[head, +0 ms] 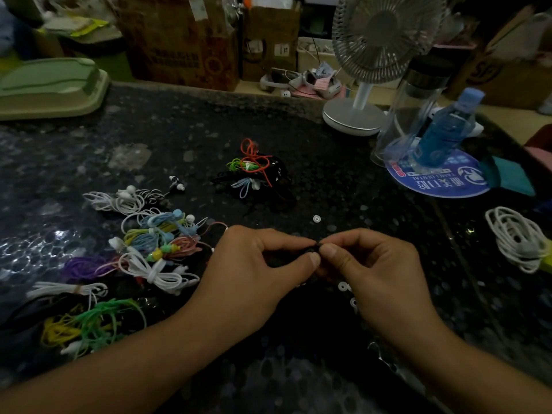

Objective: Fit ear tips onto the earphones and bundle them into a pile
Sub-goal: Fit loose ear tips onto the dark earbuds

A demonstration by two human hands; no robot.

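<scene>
The person's left hand [263, 264] and right hand [367, 264] are meeting above the dark desk [328, 180], each grip pinching a small black earbud [315, 249] between thumb and forefinger; likely a tip is being seated, so steadying the bud and rolling the tip on evenly should help. Loose white ear tips [343, 285] are lying just beside the right hand. A clear tumbler [415, 106] is standing beside a blue bottle [448, 130]; whether it holds anything cannot be told.

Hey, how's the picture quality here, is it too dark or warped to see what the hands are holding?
Head view: dim overall, with glare on the dark table at left. Wide-angle bending curves the fan and far edges. The left hand and right hand pinch something small and black, lost against the dark surface.
</scene>
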